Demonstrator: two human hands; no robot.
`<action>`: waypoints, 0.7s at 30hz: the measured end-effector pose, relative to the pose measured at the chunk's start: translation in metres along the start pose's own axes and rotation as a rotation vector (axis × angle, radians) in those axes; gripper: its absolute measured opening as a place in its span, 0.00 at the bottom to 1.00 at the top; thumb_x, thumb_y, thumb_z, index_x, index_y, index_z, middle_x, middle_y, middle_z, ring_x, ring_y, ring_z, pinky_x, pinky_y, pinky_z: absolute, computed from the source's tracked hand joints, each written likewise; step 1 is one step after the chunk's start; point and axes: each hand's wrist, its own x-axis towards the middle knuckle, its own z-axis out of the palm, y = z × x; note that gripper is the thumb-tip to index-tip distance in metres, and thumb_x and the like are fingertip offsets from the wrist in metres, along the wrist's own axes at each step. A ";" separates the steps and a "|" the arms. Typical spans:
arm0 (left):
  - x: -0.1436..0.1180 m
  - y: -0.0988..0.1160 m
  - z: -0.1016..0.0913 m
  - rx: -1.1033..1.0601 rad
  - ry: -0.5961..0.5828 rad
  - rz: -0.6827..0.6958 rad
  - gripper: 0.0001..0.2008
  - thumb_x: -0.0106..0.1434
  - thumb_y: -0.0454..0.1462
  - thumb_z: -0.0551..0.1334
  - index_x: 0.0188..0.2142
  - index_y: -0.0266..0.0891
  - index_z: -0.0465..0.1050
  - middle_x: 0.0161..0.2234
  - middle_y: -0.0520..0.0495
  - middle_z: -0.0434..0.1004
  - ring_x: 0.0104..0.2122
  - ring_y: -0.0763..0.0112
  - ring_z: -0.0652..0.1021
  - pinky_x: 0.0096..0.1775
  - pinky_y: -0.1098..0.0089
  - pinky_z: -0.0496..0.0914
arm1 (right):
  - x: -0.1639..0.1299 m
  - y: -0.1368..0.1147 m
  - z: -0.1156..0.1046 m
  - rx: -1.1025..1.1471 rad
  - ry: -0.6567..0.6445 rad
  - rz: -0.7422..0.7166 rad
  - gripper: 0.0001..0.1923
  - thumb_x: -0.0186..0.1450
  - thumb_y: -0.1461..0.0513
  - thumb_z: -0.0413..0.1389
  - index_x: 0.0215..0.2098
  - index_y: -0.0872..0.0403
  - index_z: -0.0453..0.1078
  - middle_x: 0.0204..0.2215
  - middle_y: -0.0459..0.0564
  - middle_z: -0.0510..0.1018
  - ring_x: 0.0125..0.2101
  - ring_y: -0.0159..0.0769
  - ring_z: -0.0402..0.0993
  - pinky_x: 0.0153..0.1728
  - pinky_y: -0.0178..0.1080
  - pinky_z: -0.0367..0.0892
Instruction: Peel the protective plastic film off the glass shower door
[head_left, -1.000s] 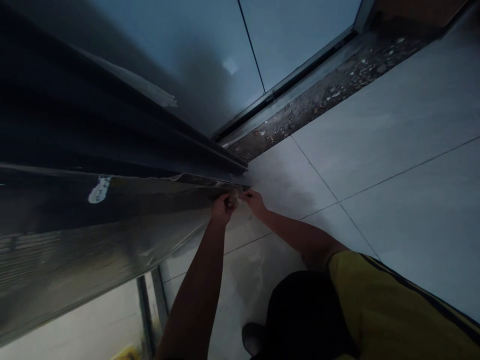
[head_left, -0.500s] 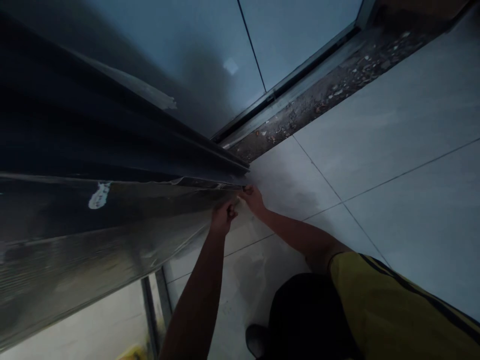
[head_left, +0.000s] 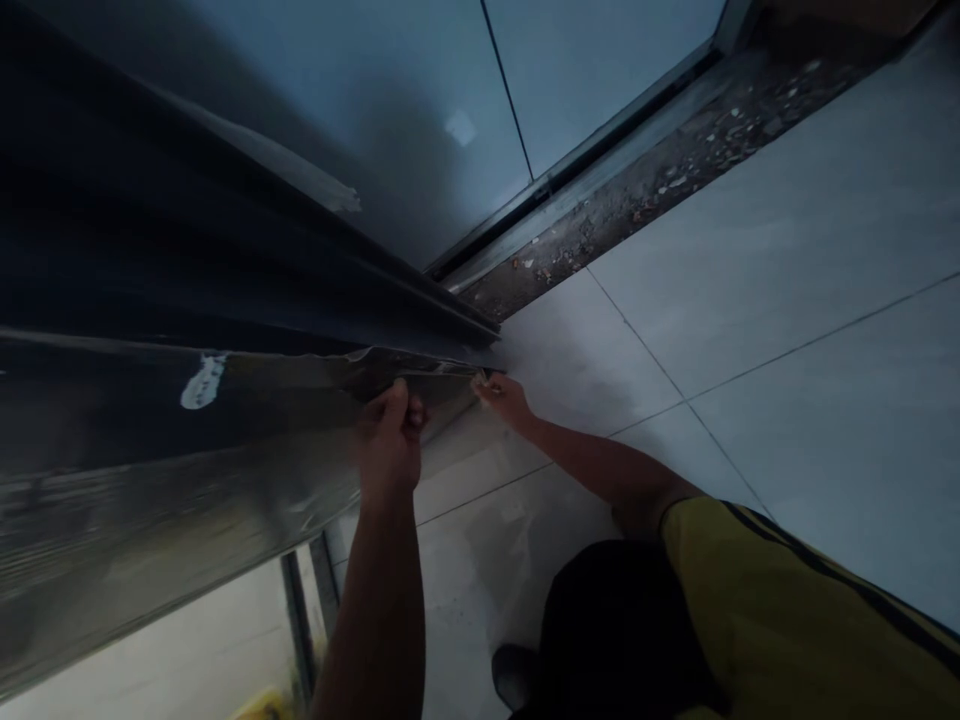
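A sheet of thin, cloudy plastic film (head_left: pixel 247 500) hangs along a dark upright frame (head_left: pixel 225 260). My left hand (head_left: pixel 391 440) is closed at the film, thumb and fingers pinched together near its upper edge. Lower along the same edge, close to the foot of the frame, my right hand (head_left: pixel 506 395) pinches the film's end between thumb and finger. The piece within each grip is small and mostly hidden by the fingers. A whitish smear (head_left: pixel 204 382) marks the film left of my hands.
A floor track (head_left: pixel 540 195) runs from the frame's foot to the upper right, beside a dirty groove (head_left: pixel 592 235) with loose debris. Large pale tiles (head_left: pixel 787 300) cover the floor. My dark shoe (head_left: pixel 514 675) shows below, and something yellow (head_left: pixel 266 705) lies lower left.
My left hand has moved left and up along the film, away from my right hand. My right hand stays nearly in place at the lower end.
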 end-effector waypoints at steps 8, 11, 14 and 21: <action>-0.001 0.013 0.006 -0.076 0.084 -0.109 0.12 0.43 0.37 0.71 0.22 0.39 0.68 0.18 0.57 0.65 0.19 0.80 0.65 0.25 0.74 0.70 | -0.018 0.002 0.001 -0.147 0.010 -0.103 0.15 0.60 0.60 0.62 0.21 0.52 0.61 0.24 0.43 0.68 0.30 0.31 0.66 0.36 0.34 0.56; -0.001 0.013 0.006 -0.086 0.102 -0.137 0.11 0.41 0.37 0.70 0.22 0.39 0.68 0.18 0.57 0.66 0.19 0.80 0.65 0.25 0.74 0.70 | -0.025 0.006 -0.001 -0.189 -0.021 -0.136 0.14 0.62 0.59 0.60 0.23 0.52 0.62 0.24 0.43 0.69 0.29 0.31 0.66 0.35 0.34 0.56; -0.002 0.010 0.004 -0.077 0.099 -0.136 0.12 0.41 0.38 0.71 0.23 0.39 0.69 0.18 0.57 0.66 0.19 0.80 0.65 0.26 0.74 0.70 | -0.023 0.007 -0.003 -0.246 -0.030 -0.136 0.14 0.64 0.55 0.59 0.24 0.51 0.63 0.24 0.44 0.70 0.27 0.32 0.66 0.32 0.35 0.54; -0.001 0.009 0.003 -0.031 0.029 -0.105 0.13 0.44 0.38 0.71 0.24 0.39 0.67 0.19 0.58 0.65 0.19 0.81 0.65 0.27 0.75 0.70 | -0.003 -0.012 -0.004 -0.376 -0.086 -0.148 0.13 0.62 0.50 0.64 0.37 0.49 0.74 0.20 0.43 0.69 0.23 0.34 0.66 0.27 0.36 0.49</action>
